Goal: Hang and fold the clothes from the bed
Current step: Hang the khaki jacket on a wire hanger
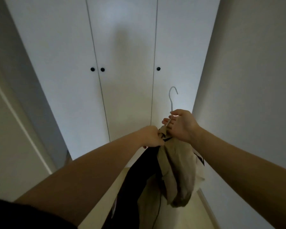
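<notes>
my left hand (pixel 151 136) clamped on collar of beige cloth garment (pixel 177 171), right hand (pixel 182 126) pinching neck of white wire hanger (pixel 171 98), black garment (pixel 139 179) hanging alongside, facing closed white wardrobe doors (pixel 122 63)

Far below the grip, where the left hand (pixel 151 136) bunches beige cloth (pixel 175 171) and the right hand (pixel 182 125) pinches a thin white wire hanger (pixel 171 100), lies a pale beige smooth floor (pixel 183 219), seen in narrow strips. Beyond the grip, a tall white flat-fronted wardrobe (pixel 125 80) with round black knobs stands directly on it. Below and right of the grip, a pale skirting board (pixel 208 210) edges it.
</notes>
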{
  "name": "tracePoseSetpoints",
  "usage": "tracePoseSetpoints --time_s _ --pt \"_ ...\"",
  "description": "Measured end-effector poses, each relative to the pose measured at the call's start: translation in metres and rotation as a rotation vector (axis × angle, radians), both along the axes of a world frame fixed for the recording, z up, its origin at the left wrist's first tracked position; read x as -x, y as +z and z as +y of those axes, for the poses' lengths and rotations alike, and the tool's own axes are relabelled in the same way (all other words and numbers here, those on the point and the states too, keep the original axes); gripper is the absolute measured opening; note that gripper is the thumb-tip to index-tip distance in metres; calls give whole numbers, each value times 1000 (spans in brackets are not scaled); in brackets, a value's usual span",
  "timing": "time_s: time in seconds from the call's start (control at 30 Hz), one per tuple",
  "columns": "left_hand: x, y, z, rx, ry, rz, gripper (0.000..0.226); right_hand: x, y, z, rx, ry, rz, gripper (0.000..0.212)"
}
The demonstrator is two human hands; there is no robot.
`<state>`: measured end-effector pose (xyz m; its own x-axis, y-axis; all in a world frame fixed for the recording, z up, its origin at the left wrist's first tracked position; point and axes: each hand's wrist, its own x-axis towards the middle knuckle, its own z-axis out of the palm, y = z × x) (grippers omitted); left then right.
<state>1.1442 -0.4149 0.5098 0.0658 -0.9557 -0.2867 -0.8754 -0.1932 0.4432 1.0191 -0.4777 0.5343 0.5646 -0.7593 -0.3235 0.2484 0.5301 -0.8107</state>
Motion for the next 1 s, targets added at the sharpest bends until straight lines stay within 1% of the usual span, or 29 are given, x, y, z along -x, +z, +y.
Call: tracePoseSetpoints --time_s 0.07,0.13,0.2,0.27,0.3,0.37,0.43,0.5,0.57,0.63,0.73,0.83,0.9,1.0 --pt "-38 -2 -10 33 24 -29 31 -35 -8 -20 13 94 -1 17" --pt "-86 0 -22 22 69 42 23 -73 -14 -46 53 200 18 14" --pt "-137 6 -36 8 168 115 19 -113 -17 -77 131 301 88 17" --pt "-190 11 -51 -7 263 138 16 -153 -13 -107 209 380 211 25" --pt "-215 12 -57 -7 306 139 16 -173 -10 -122 243 399 270 27" --pt "-267 12 -65 5 403 142 23 -216 -5 -151 292 369 356 27" --pt "-317 9 -68 3 477 148 28 -262 0 -175 338 242 428 26" --pt "-361 5 -68 -17 502 103 30 -309 3 -192 423 122 483 23" --pt "-400 2 -68 -39 496 62 32 -356 7 -203 560 75 526 24" --pt "-436 3 -71 -39 483 41 34 -399 10 -211 752 52 580 30" --pt "-486 7 -77 -36 475 36 31 -455 16 -224 1007 33 681 42" --pt "-535 13 -83 -31 452 12 36 -504 27 -244 1138 57 750 56" --pt "-566 17 -84 -37 432 -4 36 -530 32 -256 1220 92 840 62" --pt "-605 21 -83 -15 428 0 21 -560 30 -269 1296 147 985 66"
